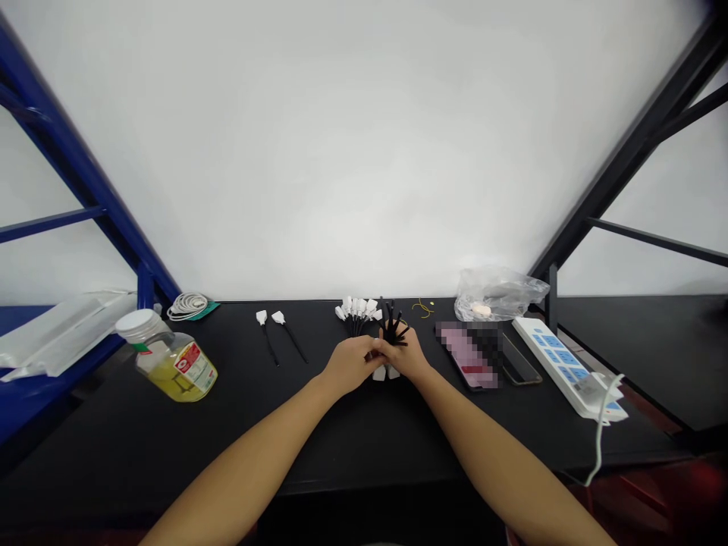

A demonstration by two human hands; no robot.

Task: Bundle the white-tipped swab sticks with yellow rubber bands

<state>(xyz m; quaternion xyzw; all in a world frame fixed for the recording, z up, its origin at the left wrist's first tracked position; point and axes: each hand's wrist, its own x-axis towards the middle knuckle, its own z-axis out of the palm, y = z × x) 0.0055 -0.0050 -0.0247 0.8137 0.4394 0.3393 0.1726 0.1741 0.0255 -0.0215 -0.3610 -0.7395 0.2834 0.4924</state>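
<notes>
Both my hands meet at the middle of the black table, with fingers wrapped round a bundle of short black cables [392, 327]. Its black ends fan out above my fingers, and its white heads [380, 373] stick out below. My left hand [353, 364] is closed against the bundle from the left. My right hand [410, 355] is closed round it from the right, its fingertips partly hidden. Just behind my left hand lies a second bunch of black cables with white heads [358, 307]. Two single white-headed cables [291, 336] lie apart to the left.
A clear jar [180, 368] with yellow contents and a coiled white cable [189, 305] are on the left. To the right are two phones [467, 356], a plastic bag [500, 294], a power strip [560, 364] and thin yellow ties [422, 308]. A white wall rises behind.
</notes>
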